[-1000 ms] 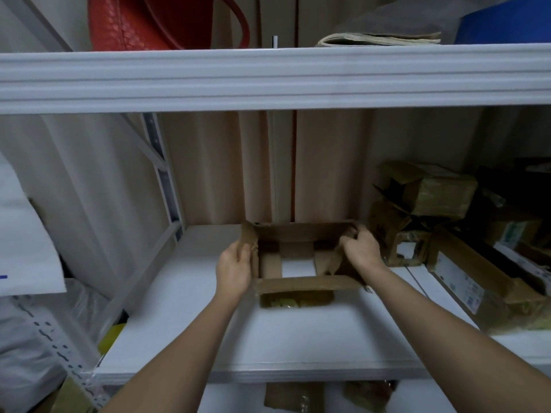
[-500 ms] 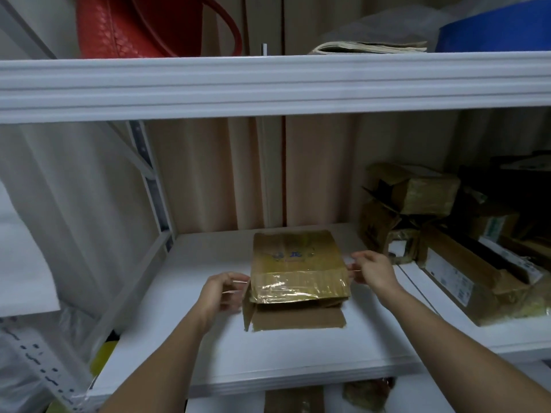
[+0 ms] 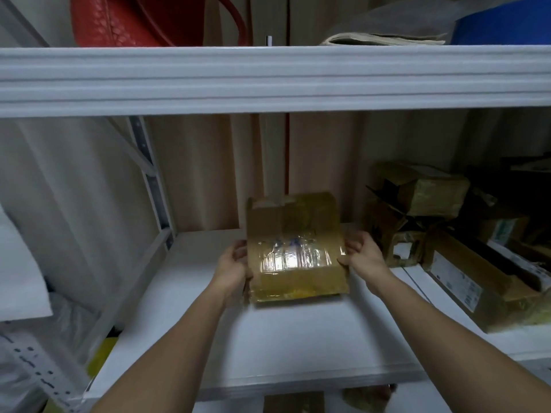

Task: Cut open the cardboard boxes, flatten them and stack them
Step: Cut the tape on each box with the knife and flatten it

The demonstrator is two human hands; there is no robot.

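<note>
- Flattened cardboard box (image 3: 293,248) sits mid-frame, tilted up over the white shelf (image 3: 268,347), shiny tape across its middle.
- Left hand (image 3: 232,271) grips its left edge, fingers curled round it.
- Right hand (image 3: 362,254) pinches the right edge, thumb in front.
- More boxes (image 3: 417,201) are piled at the right of the frame.

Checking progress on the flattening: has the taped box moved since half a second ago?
Yes. The flattened box has tipped up off the white shelf; its top edge now overlaps the back wall, gripped by the left hand and right hand.
</note>
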